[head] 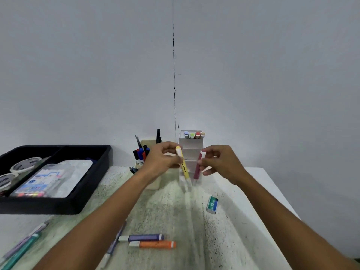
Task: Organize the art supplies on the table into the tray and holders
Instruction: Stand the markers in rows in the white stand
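Fingers: left hand [164, 159] pinches yellow marker [183, 164]; right hand [220, 162] pinches red marker [198, 166].
Behind: white holder [190, 145].

The small teal and white box [212, 205] lying on the table at right, near the white edge, bears the number "10" on its top face. Dark lettering runs round the tape rolls [25, 164] in the far left of the black tray [58, 205], too blurred to read.
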A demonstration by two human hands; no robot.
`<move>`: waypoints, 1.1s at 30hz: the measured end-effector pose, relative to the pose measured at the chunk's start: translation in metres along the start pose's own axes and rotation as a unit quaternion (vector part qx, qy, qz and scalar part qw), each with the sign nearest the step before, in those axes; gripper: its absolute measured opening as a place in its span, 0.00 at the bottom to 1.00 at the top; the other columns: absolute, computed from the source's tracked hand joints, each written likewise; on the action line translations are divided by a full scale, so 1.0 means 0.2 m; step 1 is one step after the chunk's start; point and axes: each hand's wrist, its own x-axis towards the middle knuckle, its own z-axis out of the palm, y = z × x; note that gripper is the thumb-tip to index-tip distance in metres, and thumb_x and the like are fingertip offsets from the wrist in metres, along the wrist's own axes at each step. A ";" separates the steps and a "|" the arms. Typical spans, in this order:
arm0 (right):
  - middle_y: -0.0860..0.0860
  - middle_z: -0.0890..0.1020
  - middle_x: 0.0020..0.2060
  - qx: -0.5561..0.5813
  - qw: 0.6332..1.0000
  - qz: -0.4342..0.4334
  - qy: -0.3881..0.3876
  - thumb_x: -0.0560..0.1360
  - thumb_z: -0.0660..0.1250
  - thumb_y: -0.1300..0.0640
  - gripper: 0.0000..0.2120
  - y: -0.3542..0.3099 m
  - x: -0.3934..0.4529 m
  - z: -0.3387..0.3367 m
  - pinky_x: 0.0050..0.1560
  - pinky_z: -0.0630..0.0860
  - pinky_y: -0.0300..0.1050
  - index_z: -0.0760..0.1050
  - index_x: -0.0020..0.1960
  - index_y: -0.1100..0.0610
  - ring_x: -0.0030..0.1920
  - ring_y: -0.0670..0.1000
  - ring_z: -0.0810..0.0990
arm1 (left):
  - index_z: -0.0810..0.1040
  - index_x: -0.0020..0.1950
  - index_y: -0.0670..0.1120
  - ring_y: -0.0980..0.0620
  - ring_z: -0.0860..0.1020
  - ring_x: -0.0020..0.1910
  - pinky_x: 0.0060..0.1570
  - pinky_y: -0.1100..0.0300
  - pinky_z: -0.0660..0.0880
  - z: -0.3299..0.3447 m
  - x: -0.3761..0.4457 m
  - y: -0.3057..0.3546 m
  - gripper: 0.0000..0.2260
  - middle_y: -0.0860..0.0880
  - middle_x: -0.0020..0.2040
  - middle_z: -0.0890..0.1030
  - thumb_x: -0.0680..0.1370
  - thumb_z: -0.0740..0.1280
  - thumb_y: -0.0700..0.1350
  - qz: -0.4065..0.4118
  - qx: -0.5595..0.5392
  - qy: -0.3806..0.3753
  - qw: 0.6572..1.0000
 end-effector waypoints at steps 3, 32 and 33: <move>0.60 0.82 0.34 0.012 0.995 -0.078 0.064 0.69 0.69 0.75 0.09 -0.12 0.00 -0.04 0.30 0.80 0.43 0.78 0.48 0.67 0.33 0.53 0.83 | 0.82 0.47 0.46 0.54 0.82 0.40 0.43 0.62 0.79 0.00 0.03 0.14 0.12 0.48 0.44 0.83 0.71 0.73 0.31 0.132 0.050 0.037 0.989; 0.52 0.81 0.37 -0.221 0.963 -0.096 0.123 0.72 0.72 0.61 0.12 0.21 0.24 -0.02 0.39 0.81 0.52 0.78 0.55 0.56 0.37 0.52 0.82 | 0.82 0.57 0.45 0.53 0.81 0.43 0.45 0.63 0.76 0.17 0.26 -0.15 0.13 0.53 0.49 0.83 0.73 0.72 0.38 0.247 0.280 0.059 0.926; 0.53 0.81 0.37 -0.222 0.963 -0.085 0.128 0.72 0.72 0.62 0.12 0.22 0.23 -0.03 0.39 0.81 0.51 0.77 0.54 0.55 0.36 0.52 0.81 | 0.81 0.58 0.44 0.53 0.81 0.44 0.46 0.63 0.76 0.16 0.25 -0.15 0.14 0.52 0.50 0.83 0.73 0.72 0.38 0.243 0.282 0.061 0.926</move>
